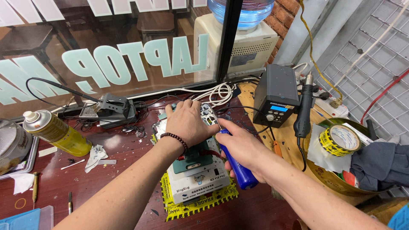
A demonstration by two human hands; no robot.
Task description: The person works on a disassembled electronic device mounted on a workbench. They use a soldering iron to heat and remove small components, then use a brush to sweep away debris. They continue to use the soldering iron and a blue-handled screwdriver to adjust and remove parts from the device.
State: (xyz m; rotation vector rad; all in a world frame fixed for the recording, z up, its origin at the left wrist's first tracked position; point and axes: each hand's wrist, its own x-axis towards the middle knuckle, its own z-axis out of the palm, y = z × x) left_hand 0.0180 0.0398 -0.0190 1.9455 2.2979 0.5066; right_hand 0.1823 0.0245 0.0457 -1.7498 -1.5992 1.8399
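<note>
Item: opened phone [207, 114], metal inner frame showing, lying at the far end of a white heating and clamping station [197, 181] at the middle of the dark red bench [115, 149]; a green pad sits on the station nearer the person. Left hand [186, 121]: laid palm down over the phone, fingers spread, pressing it flat; a dark bead bracelet [175, 139] on the wrist. Right hand [238, 142]: fist closed round the blue handle of a screwdriver [237, 166], whose thin shaft slants up toward the phone's right edge; the tip's contact is too small to make out. Handling note, as judgement: the work looks like screw or prying work at the frame edge, best done with the left palm keeping steady downward pressure, the tool kept in line with its target, and light force so the tip does not skid across the board. Under the station: yellow and black warning tape [200, 204]. Right of it: dark hot-air station [276, 96] with its handpiece [303, 115] hanging alongside, a roll of yellow tape [339, 139] on a round tin. Left: soldering-iron stand [113, 110], yellow spray can [55, 132] lying on its side, scraps of tissue, small hand tools. Behind: lettered window, white cables [215, 91], water dispenser [238, 42].
</note>
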